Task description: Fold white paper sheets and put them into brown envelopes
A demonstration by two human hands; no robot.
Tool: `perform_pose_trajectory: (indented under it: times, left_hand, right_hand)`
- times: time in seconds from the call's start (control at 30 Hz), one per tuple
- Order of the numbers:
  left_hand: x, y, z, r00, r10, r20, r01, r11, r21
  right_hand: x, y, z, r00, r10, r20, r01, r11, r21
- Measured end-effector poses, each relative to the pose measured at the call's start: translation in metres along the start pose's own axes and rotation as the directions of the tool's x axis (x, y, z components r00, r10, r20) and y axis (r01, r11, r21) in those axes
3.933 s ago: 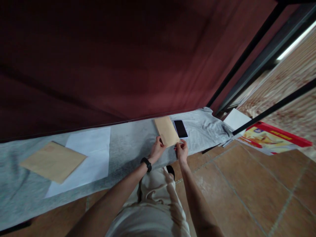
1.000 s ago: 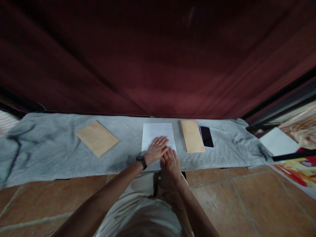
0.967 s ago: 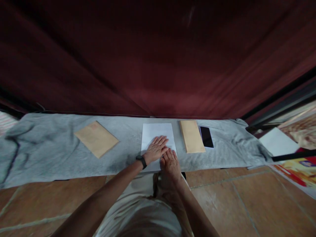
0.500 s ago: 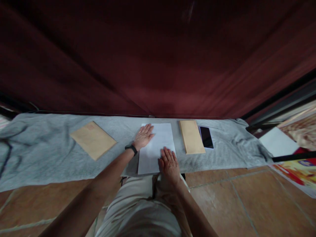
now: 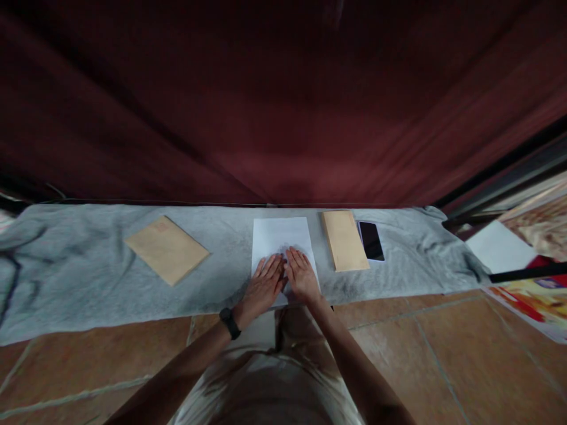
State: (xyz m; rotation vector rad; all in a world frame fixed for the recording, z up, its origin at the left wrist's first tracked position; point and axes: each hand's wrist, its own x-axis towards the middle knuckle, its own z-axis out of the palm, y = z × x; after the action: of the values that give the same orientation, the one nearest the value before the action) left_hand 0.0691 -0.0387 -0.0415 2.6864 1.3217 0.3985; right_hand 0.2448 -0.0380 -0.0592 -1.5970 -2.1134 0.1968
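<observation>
A white sheet of paper (image 5: 280,236) lies on a grey cloth (image 5: 88,277) spread over a long low surface. My left hand (image 5: 263,285) and my right hand (image 5: 302,275) both rest flat on the near half of the sheet, side by side, fingers stretched out. A black band sits on my left wrist. A narrow tan envelope (image 5: 344,240) lies just right of the sheet, and a black phone (image 5: 371,241) lies beside that. A larger tan envelope (image 5: 166,249) lies at an angle to the left.
A dark red curtain (image 5: 283,100) hangs right behind the cloth. Brown floor tiles (image 5: 443,354) fill the foreground. At the right lie a white sheet (image 5: 500,248), a colourful printed board (image 5: 535,301) and dark metal bars (image 5: 522,273).
My left hand has slid back from the sheet's far left corner to its near edge beside my right hand. Earlier, both hands held the narrow envelope, which now lies by the phone.
</observation>
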Motion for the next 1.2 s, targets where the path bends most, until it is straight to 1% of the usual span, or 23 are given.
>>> perform_pose_trajectory:
  times: [0.1, 0.23, 0.5, 0.6, 0.67, 0.73, 0.8, 0.87, 0.93, 0.97, 1.07, 1.2]
  left_hand:
    - [-0.005, 0.003, -0.001, 1.000, -0.021, 0.001, 0.021, 1.000, 0.019]
    - [-0.009, -0.008, -0.006, 0.999, -0.034, -0.017, 0.034, 0.999, 0.034]
    - [-0.036, -0.027, -0.013, 0.991, -0.107, -0.074, 0.109, 0.994, 0.016]
    - [-0.051, -0.034, -0.014, 0.984, -0.144, -0.102, 0.148, 0.988, 0.040]
    - [-0.061, -0.038, -0.016, 0.977, -0.175, -0.123, 0.183, 0.982, 0.052]
    - [-0.070, -0.040, -0.020, 0.974, -0.185, -0.131, 0.192, 0.980, 0.048]
    - [-0.078, -0.041, -0.025, 0.986, -0.130, -0.100, 0.134, 0.990, 0.033]
    - [-0.084, -0.038, -0.028, 0.999, -0.020, -0.038, 0.020, 1.000, 0.014]
    - [-0.086, -0.035, -0.029, 0.998, 0.065, 0.007, -0.065, 0.998, -0.001]
    - [-0.087, -0.033, -0.029, 0.997, 0.081, 0.013, -0.081, 0.997, -0.005]
    - [-0.084, -0.031, -0.025, 0.998, 0.064, 0.002, -0.064, 0.998, -0.026]
    - [-0.079, -0.033, -0.025, 0.998, 0.058, 0.010, -0.057, 0.995, -0.077]
  right_hand:
    - [0.016, 0.001, 0.006, 1.000, 0.016, 0.017, -0.015, 0.998, -0.053]
    - [0.015, 0.009, 0.008, 0.999, 0.038, -0.018, -0.040, 0.994, -0.103]
    - [-0.011, 0.027, -0.004, 0.983, 0.119, -0.139, -0.137, 0.982, -0.127]
    - [-0.025, 0.028, -0.006, 0.969, 0.163, -0.185, -0.189, 0.972, -0.136]
    - [-0.036, 0.027, -0.008, 0.961, 0.191, -0.198, -0.221, 0.965, -0.142]
    - [-0.047, 0.026, -0.012, 0.957, 0.210, -0.201, -0.242, 0.959, -0.146]
    - [-0.059, 0.025, -0.018, 0.962, 0.199, -0.190, -0.228, 0.962, -0.148]
    - [-0.071, 0.024, -0.024, 0.975, 0.153, -0.164, -0.178, 0.973, -0.150]
    - [-0.081, 0.023, -0.029, 0.987, 0.101, -0.127, -0.120, 0.981, -0.151]
    - [-0.085, 0.023, -0.032, 0.990, 0.082, -0.111, -0.099, 0.984, -0.150]
    - [-0.094, 0.022, -0.037, 0.997, 0.050, -0.062, -0.058, 0.989, -0.138]
    - [-0.099, 0.027, -0.045, 1.000, -0.006, 0.016, 0.008, 0.995, -0.095]
